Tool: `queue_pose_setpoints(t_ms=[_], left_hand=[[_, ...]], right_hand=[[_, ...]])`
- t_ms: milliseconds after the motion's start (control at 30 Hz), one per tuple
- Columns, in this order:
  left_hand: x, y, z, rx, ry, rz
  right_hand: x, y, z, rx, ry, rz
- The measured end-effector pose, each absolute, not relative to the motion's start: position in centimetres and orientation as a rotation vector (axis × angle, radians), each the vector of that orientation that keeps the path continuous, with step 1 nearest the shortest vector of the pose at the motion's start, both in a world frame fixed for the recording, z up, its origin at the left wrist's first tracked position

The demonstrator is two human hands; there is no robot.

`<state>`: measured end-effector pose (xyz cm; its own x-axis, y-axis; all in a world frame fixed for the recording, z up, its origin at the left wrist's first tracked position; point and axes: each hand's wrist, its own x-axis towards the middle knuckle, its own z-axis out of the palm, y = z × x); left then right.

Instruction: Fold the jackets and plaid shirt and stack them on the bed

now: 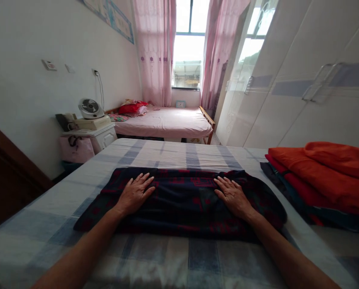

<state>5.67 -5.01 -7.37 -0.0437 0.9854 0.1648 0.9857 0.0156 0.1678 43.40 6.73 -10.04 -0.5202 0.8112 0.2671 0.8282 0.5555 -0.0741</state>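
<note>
A dark navy garment [179, 200] with red and green patterns lies folded into a wide, low shape across the bed in front of me. My left hand [135, 193] rests flat on its left part, fingers spread and pointing away from me. On the right part lies my right hand [233, 196], also flat with the fingers apart. Neither hand grips the cloth. Small wrinkles run through the fabric between the hands. The garment's right end is rounded, and its left end tapers to a corner.
The bed has a blue and white checked sheet [164, 257]. At the right stands a stack of folded clothes [324, 176], orange on top. Beyond are a pink-covered bed [170, 120], a nightstand [105, 136] with a fan [90, 108], and a white wardrobe [276, 116].
</note>
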Motion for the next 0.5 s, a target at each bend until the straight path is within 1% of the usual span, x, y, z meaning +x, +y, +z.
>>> queue_pose_setpoints(t_ms=[67,167,267,333,400,500], left_hand=[[5.7,-5.0,-7.4,-2.168,-2.237,-0.406],[5.9,-5.3,-7.1,-2.161,-2.235,-0.447],[6.3,-5.8,-6.3,-2.126,-2.223,-0.489],[7.3,-6.3,-5.5,-2.128,-2.178,-0.525],[8.9,-6.7,-4.6,-2.201,-2.093,-0.575],[12.5,-6.9,-3.4,-2.407,-1.957,-0.673]], right_hand=[[43.4,7.0,-9.9,-1.351,-2.517,-0.088],[43.9,6.5,-7.9,-1.304,-2.498,-0.068],[46.4,5.2,-5.3,-1.376,-2.300,-0.196],[49.2,4.3,-4.3,-1.589,-2.113,-0.313],[52.4,3.8,-4.1,-1.883,-1.954,-0.312],[56.5,3.7,-4.9,-2.223,-1.819,-0.005]])
